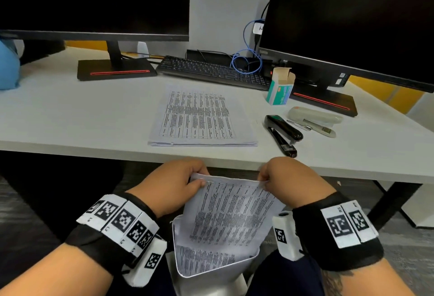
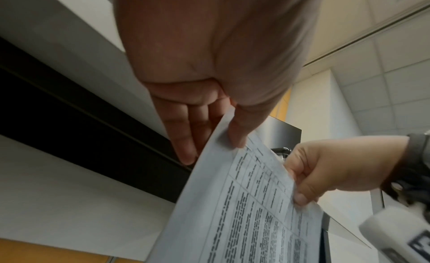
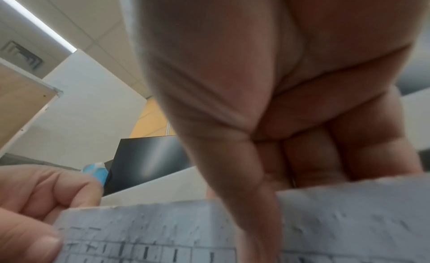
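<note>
Both hands hold a bundle of printed sheets point(image 1: 225, 216) over my lap, just below the desk's front edge. My left hand point(image 1: 183, 183) pinches its top left corner between thumb and fingers, and the left wrist view shows the thumb point(image 2: 239, 136) on the printed side with fingers behind. My right hand point(image 1: 277, 178) pinches the top right corner; its thumb point(image 3: 253, 208) lies over the sheets point(image 3: 186, 235). The lower pages curl up toward me. A second stack of printed sheets point(image 1: 199, 117) lies flat on the desk point(image 1: 70, 112) ahead.
A black stapler point(image 1: 283, 133), a beige stapler point(image 1: 314, 117) and a small metal tool point(image 1: 298, 125) lie right of the stack. An open staple box point(image 1: 280, 87) stands behind them. A keyboard point(image 1: 211, 72), two dark monitors point(image 1: 94, 2) and blue cable point(image 1: 249, 58) fill the back.
</note>
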`<act>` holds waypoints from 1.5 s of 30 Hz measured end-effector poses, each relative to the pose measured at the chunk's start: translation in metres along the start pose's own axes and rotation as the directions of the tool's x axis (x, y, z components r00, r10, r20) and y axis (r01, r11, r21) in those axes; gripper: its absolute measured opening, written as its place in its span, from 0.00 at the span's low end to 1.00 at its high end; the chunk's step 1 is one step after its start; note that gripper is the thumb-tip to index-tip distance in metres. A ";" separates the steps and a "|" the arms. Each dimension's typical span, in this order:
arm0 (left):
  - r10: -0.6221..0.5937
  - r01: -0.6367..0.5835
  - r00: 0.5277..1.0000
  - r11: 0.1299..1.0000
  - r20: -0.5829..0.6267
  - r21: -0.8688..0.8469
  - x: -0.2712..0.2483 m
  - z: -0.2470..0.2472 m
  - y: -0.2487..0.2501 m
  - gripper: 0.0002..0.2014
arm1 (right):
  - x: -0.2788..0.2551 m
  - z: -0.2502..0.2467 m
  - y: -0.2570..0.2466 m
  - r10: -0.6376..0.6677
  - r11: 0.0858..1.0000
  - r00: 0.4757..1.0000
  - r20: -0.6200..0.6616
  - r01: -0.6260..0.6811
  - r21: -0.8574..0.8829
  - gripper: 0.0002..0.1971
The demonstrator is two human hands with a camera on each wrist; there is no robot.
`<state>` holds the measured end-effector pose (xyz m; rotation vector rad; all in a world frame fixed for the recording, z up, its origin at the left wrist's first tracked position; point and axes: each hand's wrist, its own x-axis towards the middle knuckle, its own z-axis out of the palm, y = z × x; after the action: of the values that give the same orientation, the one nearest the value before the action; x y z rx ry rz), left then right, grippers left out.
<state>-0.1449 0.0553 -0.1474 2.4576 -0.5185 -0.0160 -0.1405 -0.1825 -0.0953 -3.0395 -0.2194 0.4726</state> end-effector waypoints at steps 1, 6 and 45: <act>-0.002 0.002 1.000 1.000 -0.013 0.024 0.001 -0.002 -0.001 0.06 | 0.002 0.000 -0.001 -0.003 1.000 1.000 0.021 0.003 -0.007 0.13; -0.002 -0.007 0.998 0.988 0.062 0.153 0.005 -0.003 -0.006 0.07 | 0.008 0.020 0.005 -0.041 0.999 0.996 -0.079 0.042 0.014 0.13; 0.167 -0.162 0.904 0.986 -0.394 0.047 0.010 -0.035 0.042 0.07 | 0.012 0.013 -0.016 -0.267 0.744 0.964 -0.012 0.214 0.633 0.12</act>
<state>-0.1461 0.0412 -0.0939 2.3322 -0.5403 0.5475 -0.1348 -0.1644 -0.1097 -2.2917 -0.3677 0.5179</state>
